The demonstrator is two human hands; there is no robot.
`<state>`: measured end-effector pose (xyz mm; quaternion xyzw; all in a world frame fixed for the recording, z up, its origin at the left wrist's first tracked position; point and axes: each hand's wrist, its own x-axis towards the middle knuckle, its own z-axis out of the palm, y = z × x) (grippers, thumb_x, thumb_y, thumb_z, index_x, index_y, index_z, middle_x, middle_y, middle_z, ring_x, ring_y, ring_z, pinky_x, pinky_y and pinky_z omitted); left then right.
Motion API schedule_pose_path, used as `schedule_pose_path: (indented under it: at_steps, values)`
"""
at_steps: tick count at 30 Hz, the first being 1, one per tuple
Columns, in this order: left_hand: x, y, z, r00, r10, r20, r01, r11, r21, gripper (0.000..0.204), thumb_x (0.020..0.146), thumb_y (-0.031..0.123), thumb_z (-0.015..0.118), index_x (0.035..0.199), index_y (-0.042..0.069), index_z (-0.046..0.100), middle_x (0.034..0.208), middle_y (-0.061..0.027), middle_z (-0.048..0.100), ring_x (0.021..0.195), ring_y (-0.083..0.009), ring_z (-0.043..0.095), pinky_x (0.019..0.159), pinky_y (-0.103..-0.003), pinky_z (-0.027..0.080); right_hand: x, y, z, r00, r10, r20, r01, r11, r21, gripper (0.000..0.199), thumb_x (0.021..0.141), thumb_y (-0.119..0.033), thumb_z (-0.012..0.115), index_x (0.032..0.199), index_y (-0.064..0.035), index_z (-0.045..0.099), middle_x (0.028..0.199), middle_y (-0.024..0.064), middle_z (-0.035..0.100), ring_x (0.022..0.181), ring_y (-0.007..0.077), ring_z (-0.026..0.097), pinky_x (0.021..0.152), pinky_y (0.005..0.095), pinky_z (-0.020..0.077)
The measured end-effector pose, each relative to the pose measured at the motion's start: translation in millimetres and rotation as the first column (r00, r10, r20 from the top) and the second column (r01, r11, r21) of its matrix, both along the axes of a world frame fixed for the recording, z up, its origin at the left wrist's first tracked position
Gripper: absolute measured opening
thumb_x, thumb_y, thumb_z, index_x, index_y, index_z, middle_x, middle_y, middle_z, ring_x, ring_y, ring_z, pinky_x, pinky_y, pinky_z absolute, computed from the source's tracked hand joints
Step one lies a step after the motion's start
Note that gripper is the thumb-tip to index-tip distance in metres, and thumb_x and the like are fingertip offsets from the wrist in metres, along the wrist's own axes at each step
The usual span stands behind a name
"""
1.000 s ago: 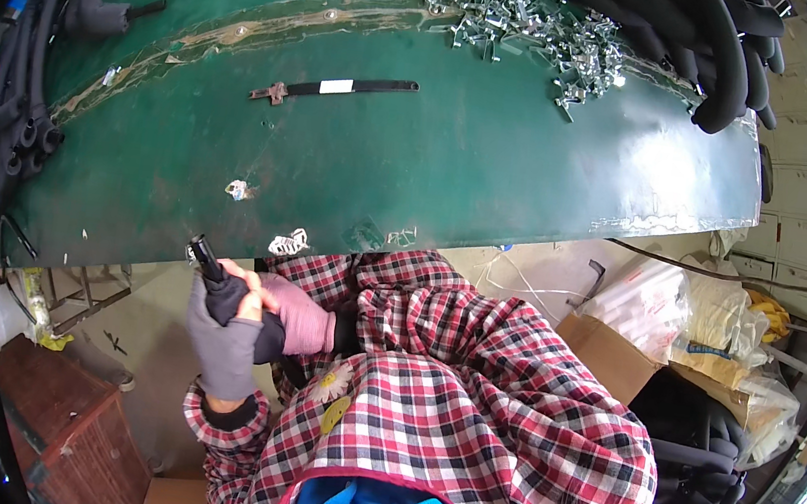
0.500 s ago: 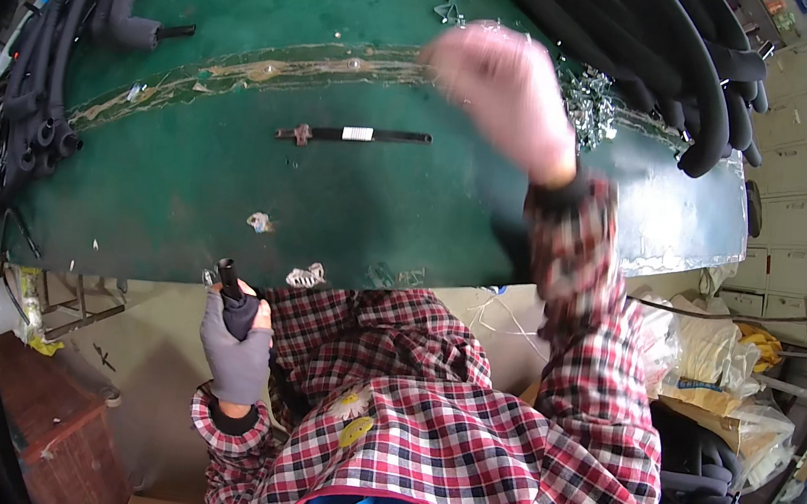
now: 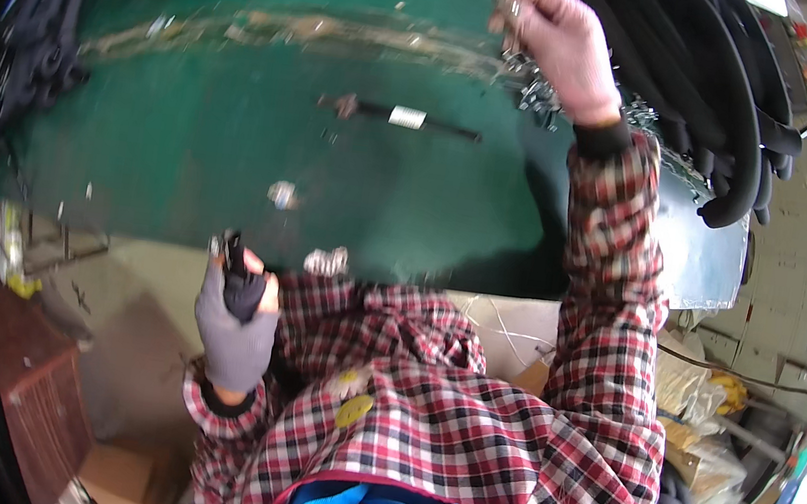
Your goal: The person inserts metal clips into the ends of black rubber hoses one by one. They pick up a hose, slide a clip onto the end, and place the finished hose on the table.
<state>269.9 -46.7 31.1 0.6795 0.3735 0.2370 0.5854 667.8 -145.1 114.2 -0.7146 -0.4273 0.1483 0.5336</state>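
Note:
My left hand (image 3: 235, 327), in a grey glove with bare fingertips, is closed round a short black tube (image 3: 243, 283) at the table's near edge. The tube points upward, and a small shiny bit shows beside its end. My right hand (image 3: 567, 51), in a pink glove, is raised at the far right of the table. Its fingers are pinched together, with a small metal clip (image 3: 514, 8) glinting at their tips. Beside and below that hand lies a pile of metal clips (image 3: 540, 100), partly hidden by it.
A thin black strip with a white label (image 3: 407, 117) lies mid-table. Black foam tubes (image 3: 732, 121) are heaped at the right, and more foam tubes (image 3: 54, 18) at the left. Two small pale scraps, one a crumpled piece (image 3: 327, 261), lie near the front edge of the green table (image 3: 184, 155).
My right hand has moved right and slightly farther out, and its fingers now show pinched. The left hand keeps its hold on the tube. The whole view has shifted a little.

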Motion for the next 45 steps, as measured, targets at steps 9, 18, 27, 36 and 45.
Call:
schedule_pose_path:
  at_steps: [9, 18, 27, 36, 45]
  values:
    - [10.9, -4.7, -0.8, 0.974, -0.008, 0.225, 0.014, 1.0, -0.026, 0.029, 0.083, -0.009, 0.063, 0.11, 0.001, 0.057, 0.104, -0.0077, 0.07, 0.09, -0.0132, 0.064, 0.082, -0.029, 0.052, -210.7, 7.9, -115.2, 0.31, 0.36, -0.88, -0.398, 0.89, 0.224, 0.016, 0.1, -0.012, 0.063, 0.113, -0.0024, 0.066, 0.094, 0.0093, 0.076, 0.075, 0.0134, 0.072, 0.06, 0.023, 0.0549]
    - [17.4, -5.9, -33.1, 0.952, 0.084, 0.294, -0.065, 0.995, -0.076, 0.028, 0.083, -0.007, 0.066, 0.108, 0.004, 0.057, 0.1, -0.006, 0.069, 0.086, -0.0131, 0.066, 0.08, -0.028, 0.054, -245.9, 16.6, -137.9, 0.376, 0.285, -0.882, -0.202, 0.954, 0.222, 0.016, 0.092, -0.007, 0.073, 0.105, 0.0007, 0.066, 0.084, 0.0069, 0.072, 0.071, 0.0125, 0.07, 0.06, 0.0225, 0.0556]
    - [9.0, -2.2, -36.4, 0.98, 0.089, 0.18, -0.087, 0.996, -0.021, 0.029, 0.083, -0.001, 0.071, 0.108, 0.004, 0.058, 0.097, -0.0061, 0.068, 0.084, -0.0142, 0.066, 0.079, -0.029, 0.054, -268.4, 2.3, -152.6, 0.205, 0.171, -0.964, -0.07, 0.985, 0.16, 0.027, 0.097, -0.019, 0.07, 0.116, 0.0, 0.069, 0.094, 0.0015, 0.071, 0.078, 0.0097, 0.063, 0.071, 0.0252, 0.0527]
    - [3.4, 2.9, -21.9, 0.996, -0.088, 0.015, 0.087, 0.993, 0.084, 0.031, 0.081, 0.003, 0.074, 0.109, 0.004, 0.059, 0.095, -0.0088, 0.068, 0.088, -0.0186, 0.069, 0.081, -0.032, 0.055, -270.8, 2.7, -141.8, 0.248, 0.21, -0.946, -0.163, 0.971, 0.173, 0.03, 0.098, -0.026, 0.068, 0.112, 0.0002, 0.071, 0.101, 0.0011, 0.07, 0.094, 0.0099, 0.061, 0.091, 0.027, 0.0484]
    - [5.3, -2.9, -27.3, 0.997, -0.052, 0.063, 0.045, 0.992, 0.119, 0.03, 0.085, 0.001, 0.072, 0.112, 0.004, 0.06, 0.095, -0.0061, 0.068, 0.083, -0.0138, 0.066, 0.077, -0.029, 0.054, -285.8, 6.4, -135.2, 0.518, 0.098, -0.849, 0.068, 0.985, 0.155, 0.03, 0.097, -0.021, 0.068, 0.114, 0.0043, 0.069, 0.103, 0.0045, 0.071, 0.09, 0.0093, 0.062, 0.083, 0.0249, 0.0503]
